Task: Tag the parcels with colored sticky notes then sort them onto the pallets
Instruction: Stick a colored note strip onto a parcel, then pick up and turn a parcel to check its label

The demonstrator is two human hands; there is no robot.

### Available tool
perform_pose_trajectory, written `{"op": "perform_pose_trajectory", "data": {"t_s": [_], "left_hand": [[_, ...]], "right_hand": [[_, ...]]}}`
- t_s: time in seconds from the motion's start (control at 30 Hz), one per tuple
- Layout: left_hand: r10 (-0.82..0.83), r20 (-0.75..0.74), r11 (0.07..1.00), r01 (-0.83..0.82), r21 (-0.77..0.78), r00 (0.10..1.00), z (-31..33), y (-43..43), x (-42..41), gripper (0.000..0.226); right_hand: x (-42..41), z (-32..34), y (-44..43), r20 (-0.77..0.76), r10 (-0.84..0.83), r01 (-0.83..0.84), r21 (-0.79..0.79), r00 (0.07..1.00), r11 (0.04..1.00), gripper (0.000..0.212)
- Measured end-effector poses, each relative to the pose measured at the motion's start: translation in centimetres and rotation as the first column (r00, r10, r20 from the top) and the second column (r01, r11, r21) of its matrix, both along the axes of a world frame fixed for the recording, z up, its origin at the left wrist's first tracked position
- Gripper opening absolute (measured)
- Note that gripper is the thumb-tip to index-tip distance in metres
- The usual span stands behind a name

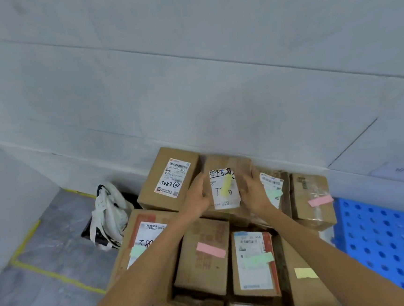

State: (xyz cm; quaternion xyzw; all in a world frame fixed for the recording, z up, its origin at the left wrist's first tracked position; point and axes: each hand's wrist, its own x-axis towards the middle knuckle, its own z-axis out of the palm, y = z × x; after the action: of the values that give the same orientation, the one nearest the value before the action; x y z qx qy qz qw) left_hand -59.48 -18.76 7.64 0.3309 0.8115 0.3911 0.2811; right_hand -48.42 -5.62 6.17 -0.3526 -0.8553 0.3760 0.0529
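Observation:
A small cardboard parcel [224, 168] with a white label and a yellow sticky note [226, 185] is held up at the back of a stack of parcels. My left hand [197, 197] grips its left side and my right hand [253, 192] grips its right side. Below it lie a parcel with a pink note [210, 249], a parcel with a green note [258, 260] and one with a yellow note [305, 273]. An untagged parcel [169, 180] sits at the back left.
A blue perforated pallet [387, 239] lies to the right of the stack. A white cloth bag [108, 214] rests on the floor at the left, by yellow floor tape [58, 277]. A grey wall runs close behind the parcels.

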Motion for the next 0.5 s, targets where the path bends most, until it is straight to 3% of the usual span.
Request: {"op": "perform_pose_trajectory", "data": {"t_s": [0.1, 0.17, 0.23, 0.33, 0.4, 0.5], "left_hand": [[0.069, -0.096, 0.996, -0.063, 0.057, 0.993, -0.6, -0.3, -1.9, 0.052], [0.231, -0.266, 0.973, -0.219, 0.076, 0.936, -1.4, -1.0, -4.9, 0.043], [0.252, -0.404, 0.942, -0.318, -0.104, 0.879, -2.5, -2.4, -8.3, 0.042], [0.242, -0.272, 0.856, -0.337, -0.392, 0.931, -4.4, -4.5, -11.2, 0.063], [0.275, -0.190, 0.880, -0.326, -0.344, 0.942, -5.2, -5.1, -11.7, 0.071], [0.314, -0.181, 0.903, -0.352, -0.247, 0.932, -4.6, -6.1, -12.1, 0.066]], "right_hand": [[-1.7, -0.4, -1.3, -0.023, 0.016, -0.013, 0.096, 1.000, 0.995, 0.054], [-3.7, 0.1, -2.9, -0.073, 0.064, -0.066, -0.024, 0.995, 0.998, 0.044], [-6.4, 0.3, -4.6, -0.074, 0.082, -0.098, -0.257, 0.994, 0.961, 0.041], [-10.2, -0.7, -6.8, 0.019, 0.124, -0.098, -0.501, 0.992, 0.860, 0.052], [-11.6, -1.6, -7.9, 0.071, 0.125, -0.069, -0.531, 0.990, 0.844, 0.056], [-12.0, -2.2, -8.9, 0.006, -0.004, 0.007, -0.592, 1.000, 0.806, 0.053]]}}
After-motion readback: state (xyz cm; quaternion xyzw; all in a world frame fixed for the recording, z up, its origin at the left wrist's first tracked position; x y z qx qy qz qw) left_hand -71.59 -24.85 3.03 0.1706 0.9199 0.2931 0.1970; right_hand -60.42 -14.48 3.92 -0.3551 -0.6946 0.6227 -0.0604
